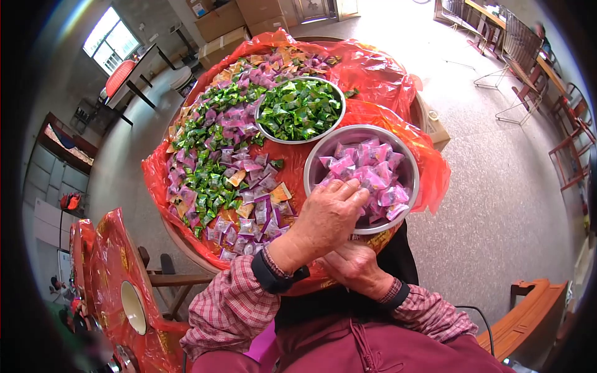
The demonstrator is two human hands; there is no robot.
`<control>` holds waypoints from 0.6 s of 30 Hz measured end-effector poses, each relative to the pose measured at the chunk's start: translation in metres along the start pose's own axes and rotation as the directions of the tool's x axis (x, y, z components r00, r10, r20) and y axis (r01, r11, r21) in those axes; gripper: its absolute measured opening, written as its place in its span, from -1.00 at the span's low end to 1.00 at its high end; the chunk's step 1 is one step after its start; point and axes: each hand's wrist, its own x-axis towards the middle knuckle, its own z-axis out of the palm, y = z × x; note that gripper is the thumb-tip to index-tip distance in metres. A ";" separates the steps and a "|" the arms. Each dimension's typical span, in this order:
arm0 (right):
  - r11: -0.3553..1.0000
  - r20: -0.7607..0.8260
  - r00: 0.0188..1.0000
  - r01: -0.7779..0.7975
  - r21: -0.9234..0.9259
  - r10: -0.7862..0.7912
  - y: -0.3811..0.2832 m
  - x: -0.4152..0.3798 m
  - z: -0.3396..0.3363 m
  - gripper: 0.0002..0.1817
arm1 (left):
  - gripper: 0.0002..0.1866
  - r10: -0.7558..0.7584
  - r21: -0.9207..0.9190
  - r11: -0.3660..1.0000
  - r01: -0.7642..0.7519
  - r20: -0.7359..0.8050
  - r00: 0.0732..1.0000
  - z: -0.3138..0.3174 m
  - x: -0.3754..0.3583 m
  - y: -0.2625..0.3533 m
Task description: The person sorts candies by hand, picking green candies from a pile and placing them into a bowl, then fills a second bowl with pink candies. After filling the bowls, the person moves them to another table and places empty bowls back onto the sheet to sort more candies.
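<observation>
My left hand (326, 214) reaches over the rim of a metal bowl (413, 171) of pink-wrapped candies (375, 163). Its fingers are bent together against the wrappers, and the fingertips are partly hidden. Below it, crossed under the left wrist, is my right hand (359, 268), near the table's front edge; its fingers are mostly out of sight. A second metal bowl (342, 102), filled with green-wrapped candies (300, 109), stands just behind. Loose green, purple and orange packets (230, 161) are spread over the left part of the round table.
Red plastic sheeting (385, 78) covers the table and bunches at its edges. A red-wrapped chair (118, 273) stands at the left, a wooden bench (528, 320) at the lower right. Cardboard boxes (224, 25) are stacked behind; chairs (519, 50) line the right side.
</observation>
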 end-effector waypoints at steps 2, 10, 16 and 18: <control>1.000 -0.022 1.000 0.005 0.010 -0.005 0.000 0.001 -0.001 -0.82 | -0.53 0.011 -0.009 1.000 -0.012 -0.055 0.998 0.005 -0.006 0.000; 1.000 0.040 0.999 -0.008 -0.018 0.009 -0.001 0.002 0.000 -0.68 | -0.64 -0.197 -0.080 0.980 0.183 -0.247 0.949 -0.015 -0.037 -0.015; 0.997 0.053 0.998 -0.025 -0.069 0.029 -0.002 0.002 0.000 -0.67 | -0.72 -0.347 -0.039 0.936 0.351 -0.280 0.895 -0.025 -0.077 -0.054; 0.996 0.070 0.997 -0.029 -0.081 0.034 -0.002 0.002 0.001 -0.69 | -0.72 -0.390 -0.040 0.919 0.392 -0.229 0.892 -0.027 -0.088 -0.061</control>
